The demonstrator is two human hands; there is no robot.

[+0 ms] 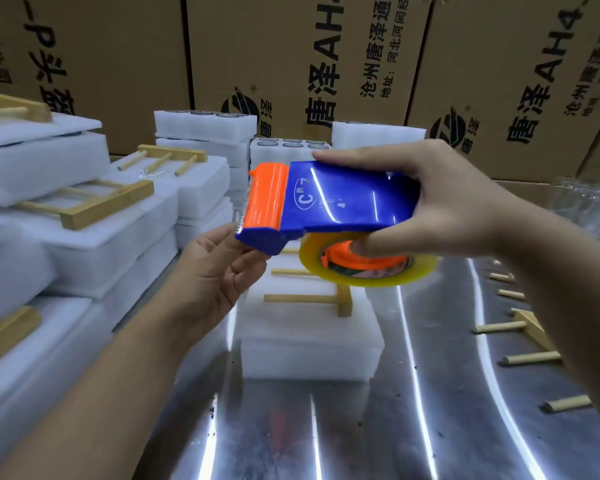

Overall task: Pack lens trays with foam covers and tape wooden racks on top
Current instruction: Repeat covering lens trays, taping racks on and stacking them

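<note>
My right hand grips a blue and orange tape dispenser with a roll of clear yellowish tape, held in the air above the table. My left hand reaches up to the dispenser's toothed front edge, fingertips at the tape end. Below them a white foam-covered lens tray stands on the metal table, with a wooden rack lying on top, partly hidden by the dispenser.
Stacks of white foam trays with wooden racks fill the left side. More foam trays with lenses stand at the back before cardboard boxes. A loose wooden rack lies at the right.
</note>
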